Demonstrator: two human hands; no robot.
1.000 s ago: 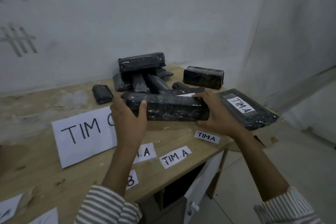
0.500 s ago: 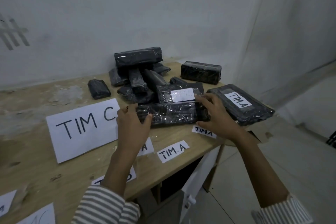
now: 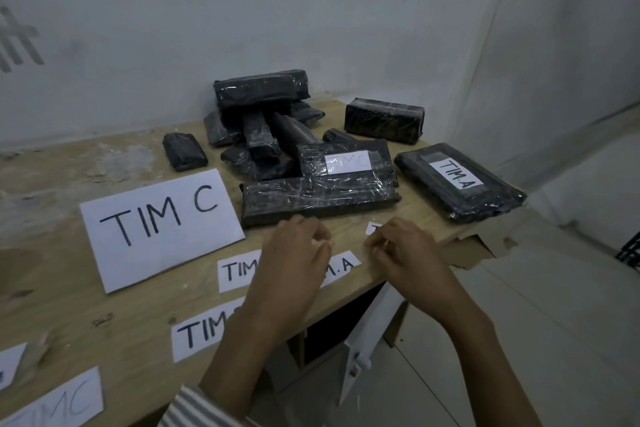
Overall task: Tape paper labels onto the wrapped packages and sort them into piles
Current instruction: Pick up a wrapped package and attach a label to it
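Dim, flat light — warped edges

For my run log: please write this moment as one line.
left hand: loose, empty | right hand: loose, empty | TIM C package: on table, unheld

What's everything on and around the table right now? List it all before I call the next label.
Table: one, pale wood, under everything.
Heaped packages: roughly seven, black, back centre; exact count unclear.
Small package: one, black, alone left of the heap.
Block package: one, black, back right, unlabelled.
TIMC package: one, black with white label, front of the heap.
TIM.A package: one, black with white label, right edge.
TIM C sheet: one, white, left of centre.
Loose labels: about six, white, along the near edge, some partly hidden.
Cabinet door: one, white, ajar below the table.
Left hand: over the near edge, holding nothing.
Right hand: beside it, holding nothing.
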